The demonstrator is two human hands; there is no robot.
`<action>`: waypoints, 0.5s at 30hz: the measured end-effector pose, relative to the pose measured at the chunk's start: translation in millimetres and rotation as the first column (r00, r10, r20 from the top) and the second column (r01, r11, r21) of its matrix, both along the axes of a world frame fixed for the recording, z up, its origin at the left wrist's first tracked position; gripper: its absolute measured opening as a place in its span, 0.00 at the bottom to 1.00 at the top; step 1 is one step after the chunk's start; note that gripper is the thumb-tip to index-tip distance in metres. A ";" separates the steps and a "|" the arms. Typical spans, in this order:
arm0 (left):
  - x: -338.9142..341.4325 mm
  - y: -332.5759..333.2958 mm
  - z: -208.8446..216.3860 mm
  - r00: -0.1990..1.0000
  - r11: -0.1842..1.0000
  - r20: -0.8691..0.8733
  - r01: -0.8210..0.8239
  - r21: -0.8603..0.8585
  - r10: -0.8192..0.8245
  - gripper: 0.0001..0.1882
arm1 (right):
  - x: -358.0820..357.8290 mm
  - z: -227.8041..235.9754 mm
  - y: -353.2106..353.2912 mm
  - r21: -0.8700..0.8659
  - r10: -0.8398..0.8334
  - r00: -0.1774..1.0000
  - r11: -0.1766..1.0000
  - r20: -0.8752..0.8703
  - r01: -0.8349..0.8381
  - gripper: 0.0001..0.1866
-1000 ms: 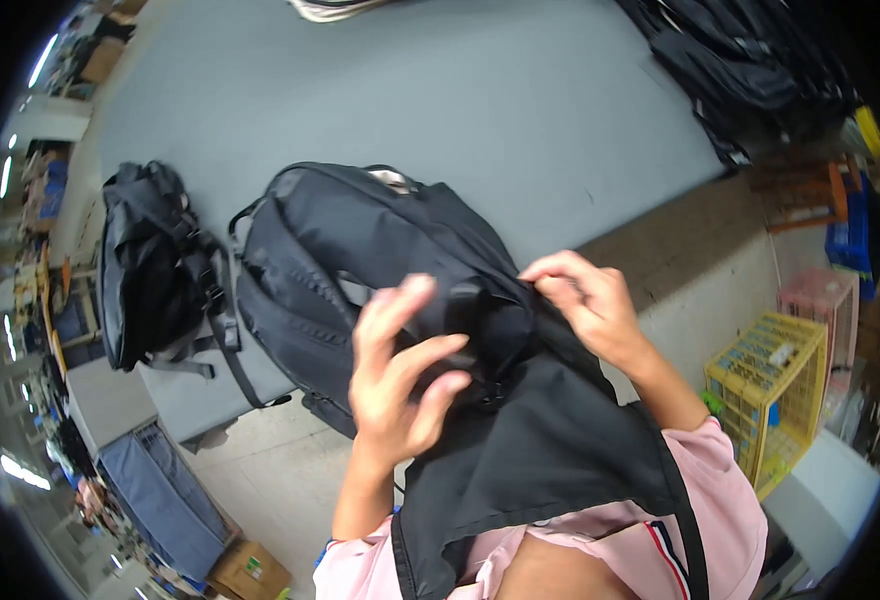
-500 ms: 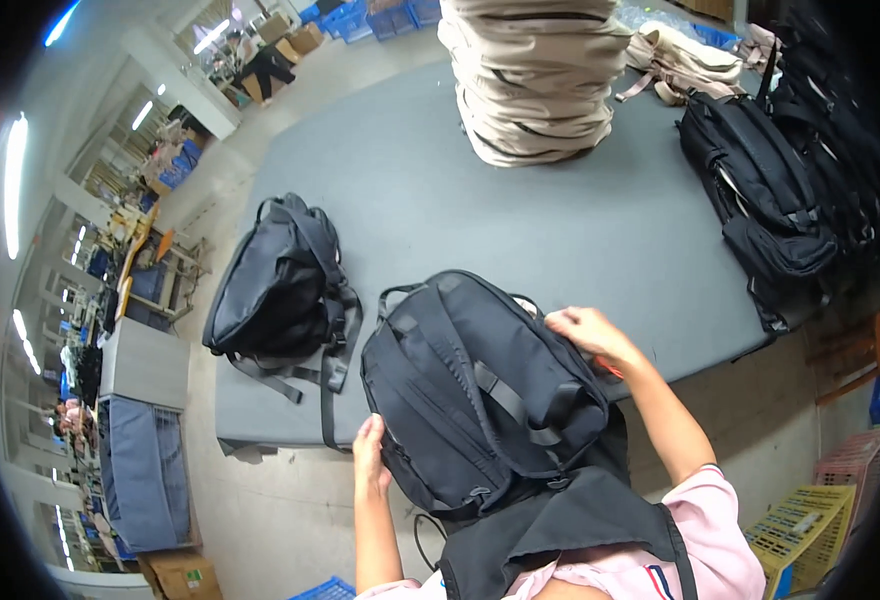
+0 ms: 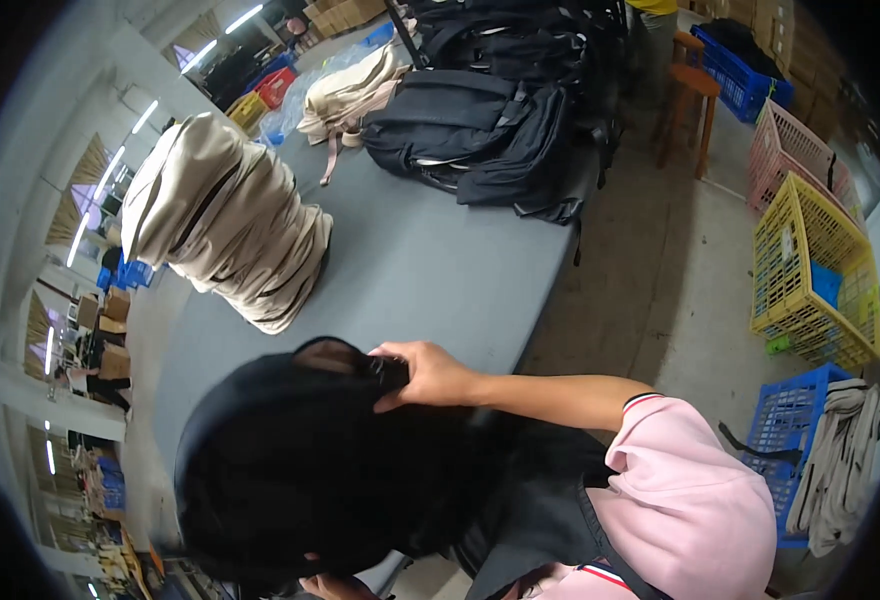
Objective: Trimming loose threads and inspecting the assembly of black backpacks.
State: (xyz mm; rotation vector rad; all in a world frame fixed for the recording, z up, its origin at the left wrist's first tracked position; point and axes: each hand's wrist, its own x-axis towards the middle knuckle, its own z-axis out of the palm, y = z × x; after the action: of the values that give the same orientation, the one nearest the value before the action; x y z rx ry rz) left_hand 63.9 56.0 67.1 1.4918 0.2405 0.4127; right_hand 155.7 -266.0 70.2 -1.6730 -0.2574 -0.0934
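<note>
A black backpack (image 3: 300, 460), raised close in front of me, fills the lower middle and looks dark and smeared. My right hand (image 3: 428, 375) is closed on its upper right edge, thumb and fingers pinching black material beside the top loop. At the bottom of the picture my left hand (image 3: 335, 587) shows only in part, gripping the bag's lower edge; most of it is hidden. Behind the bag stretches the grey table (image 3: 420, 270). A tall, leaning stack of cream bags (image 3: 235, 215) stands on its left side. Further black backpacks (image 3: 460, 130) lie at the far end.
Loose cream bag pieces (image 3: 350, 90) lie beside the far backpacks. On the floor at right are a yellow basket (image 3: 815, 270), a pink crate (image 3: 790, 160) and a blue crate (image 3: 785, 425) by folded pale straps (image 3: 835, 465). A wooden stool (image 3: 695, 85) stands beyond, near a person in yellow (image 3: 652, 8).
My view has swung to the right. The backpack has come up off the table edge, nearer to me and tilted. My right hand now grips its top edge; the second backpack at left is out of sight.
</note>
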 end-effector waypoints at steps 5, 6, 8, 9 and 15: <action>27.6 -28.4 -0.8 0.996 0.983 -0.055 0.052 -0.179 -0.063 0.21 | -10.0 -5.5 -54.8 0.021 -0.054 0.996 0.998 -0.069 0.056 0.45; 36.2 -33.2 -4.2 0.994 0.969 -0.089 0.042 -0.242 -0.065 0.21 | -7.9 -3.0 -68.8 0.033 -0.027 0.994 0.999 -0.106 0.030 0.47; 53.4 -60.6 -1.3 0.972 0.882 -0.071 0.170 -0.440 -0.222 0.22 | -3.5 8.4 -103.6 0.059 -0.056 0.996 0.996 -0.064 0.059 0.45; 65.3 -75.3 3.1 0.959 0.832 -0.022 0.235 -0.503 -0.284 0.23 | -4.1 18.1 -122.3 0.130 -0.057 0.998 0.990 -0.002 0.056 0.41; 141.0 -200.3 72.0 0.838 0.611 0.207 0.517 -0.599 -0.505 0.24 | -53.3 28.7 -229.4 0.458 -0.675 0.737 0.644 -0.037 0.613 0.27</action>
State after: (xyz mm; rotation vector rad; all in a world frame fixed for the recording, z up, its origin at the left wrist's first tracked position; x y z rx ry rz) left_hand 204.8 -144.3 139.2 0.8103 -0.0773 -0.1345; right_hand 102.3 -495.4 98.8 -1.2196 0.2729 -0.7660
